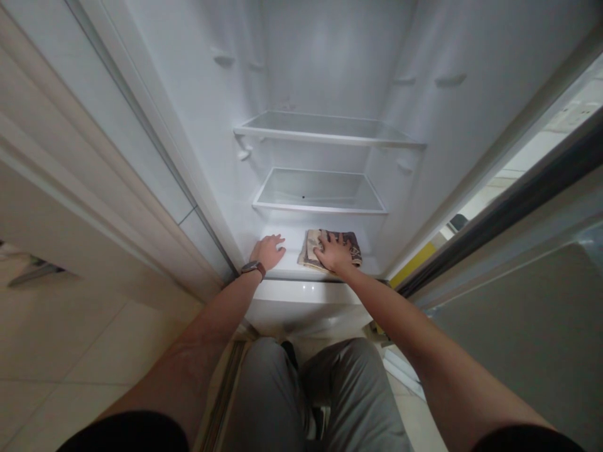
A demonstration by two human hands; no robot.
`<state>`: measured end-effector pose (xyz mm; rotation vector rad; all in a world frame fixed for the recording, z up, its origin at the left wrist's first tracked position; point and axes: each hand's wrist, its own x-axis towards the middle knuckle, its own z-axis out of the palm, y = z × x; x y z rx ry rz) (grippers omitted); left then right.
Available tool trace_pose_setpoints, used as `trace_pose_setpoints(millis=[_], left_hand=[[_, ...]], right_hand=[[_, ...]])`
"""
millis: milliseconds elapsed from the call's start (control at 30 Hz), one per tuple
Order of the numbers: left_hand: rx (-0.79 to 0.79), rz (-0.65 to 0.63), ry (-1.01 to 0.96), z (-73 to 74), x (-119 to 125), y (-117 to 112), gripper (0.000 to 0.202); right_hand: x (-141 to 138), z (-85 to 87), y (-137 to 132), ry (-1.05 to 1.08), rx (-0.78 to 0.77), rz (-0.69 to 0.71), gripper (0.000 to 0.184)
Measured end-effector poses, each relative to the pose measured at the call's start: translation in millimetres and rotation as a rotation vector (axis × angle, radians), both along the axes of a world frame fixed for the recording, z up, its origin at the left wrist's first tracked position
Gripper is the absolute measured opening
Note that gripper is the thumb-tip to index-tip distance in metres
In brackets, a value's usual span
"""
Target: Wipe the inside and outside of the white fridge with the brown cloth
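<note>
Inside an opened fridge, a folded brown and cream patterned cloth [313, 243] lies on the white bottom surface [292, 262]. My right hand [335, 252] rests flat on top of it, fingers spread, pressing it against that surface. To the left, my left hand [269, 251] leans on the same bottom surface near its left front edge, with its fingers stretched out and nothing held. A dark watch [252, 267] with a brown strap sits on my left wrist. The underside of the cloth is hidden.
Two glass shelves span the fridge above my hands, an upper one [330, 129] and a lower one [325, 191] with a small dark spot. The open fridge door [522, 339] stands at the right. A white panel [308, 307] lies below the bottom edge, before my knees.
</note>
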<state>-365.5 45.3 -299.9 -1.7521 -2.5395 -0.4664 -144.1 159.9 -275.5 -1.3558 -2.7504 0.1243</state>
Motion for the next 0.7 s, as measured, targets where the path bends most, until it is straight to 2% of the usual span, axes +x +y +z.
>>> trace_pose_setpoints(millis=[700], left_hand=[[0.012, 0.004, -0.01, -3.6, 0, 0, 0.046]], right_hand=[[-12, 3.3, 13, -0.009, 0.028, 0.01, 0.058]])
